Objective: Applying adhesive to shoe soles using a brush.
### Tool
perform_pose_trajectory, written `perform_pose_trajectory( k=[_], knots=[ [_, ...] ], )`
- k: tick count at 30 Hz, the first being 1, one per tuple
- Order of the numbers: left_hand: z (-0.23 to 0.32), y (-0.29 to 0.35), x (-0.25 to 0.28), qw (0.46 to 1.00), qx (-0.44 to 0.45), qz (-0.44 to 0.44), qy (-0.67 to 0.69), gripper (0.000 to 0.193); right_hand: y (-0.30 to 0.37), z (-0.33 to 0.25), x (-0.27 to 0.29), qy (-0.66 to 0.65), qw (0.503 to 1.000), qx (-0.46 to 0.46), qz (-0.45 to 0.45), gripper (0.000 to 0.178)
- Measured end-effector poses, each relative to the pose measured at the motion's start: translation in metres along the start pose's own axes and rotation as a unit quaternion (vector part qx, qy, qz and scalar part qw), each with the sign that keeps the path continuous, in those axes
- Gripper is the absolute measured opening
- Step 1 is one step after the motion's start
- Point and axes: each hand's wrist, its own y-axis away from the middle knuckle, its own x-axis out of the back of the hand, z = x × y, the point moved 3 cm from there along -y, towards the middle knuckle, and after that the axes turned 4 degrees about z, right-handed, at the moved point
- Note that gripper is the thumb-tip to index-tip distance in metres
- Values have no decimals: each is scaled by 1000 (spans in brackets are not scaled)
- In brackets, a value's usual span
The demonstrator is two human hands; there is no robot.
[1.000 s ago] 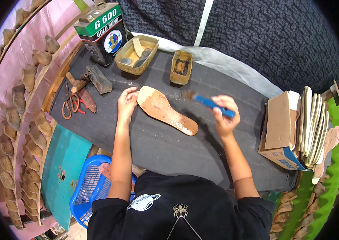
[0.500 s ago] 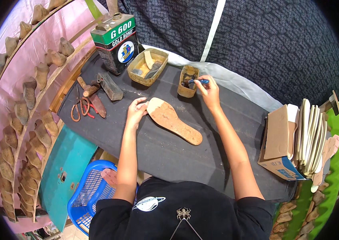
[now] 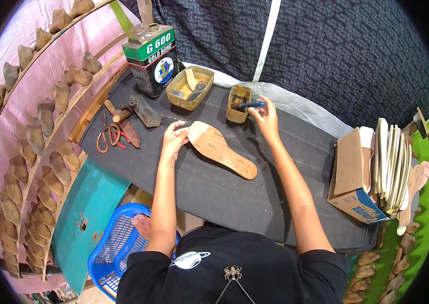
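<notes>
A brown shoe insole (image 3: 220,151) with a paler toe end lies over the dark-covered table. My left hand (image 3: 175,138) pinches its toe end between thumb and fingers. To the right, my right hand (image 3: 266,119) grips the blue handle of what looks like a brush (image 3: 253,105). The tool's tip sits inside a small, stained tan tub (image 3: 237,114), where dark residue coats the walls. Exactly what the tip touches there cannot be made out.
Back left stand a green-and-black metal can (image 3: 148,61) and a tub of scraps (image 3: 186,103). Near them lie a hammer (image 3: 118,111), a dark metal block (image 3: 146,111) and scissors (image 3: 107,138). At right, a cardboard box (image 3: 352,169) holds several soles. A blue basket (image 3: 118,243) stands below.
My right hand has tipped the blue handle flatter over the small tub. The left hand keeps its hold on the insole, and the whole view has shifted slightly.
</notes>
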Motion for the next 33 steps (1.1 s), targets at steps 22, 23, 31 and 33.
perform_pose_trajectory(
  k=[22,23,31,33],
  knots=[
    [10,208,84,973,-101,189,85,25,194,-87,57,-283,732,-508,-355,81],
    [7,222,86,971,-94,202,84,25,201,-96,57,-296,716,-509,-375,81],
    [-16,319,107,943,-109,277,152,19,270,-117,49,-354,599,-554,-457,69],
    [-25,338,115,932,-101,303,170,17,290,-117,45,-363,568,-573,-467,65]
  ],
)
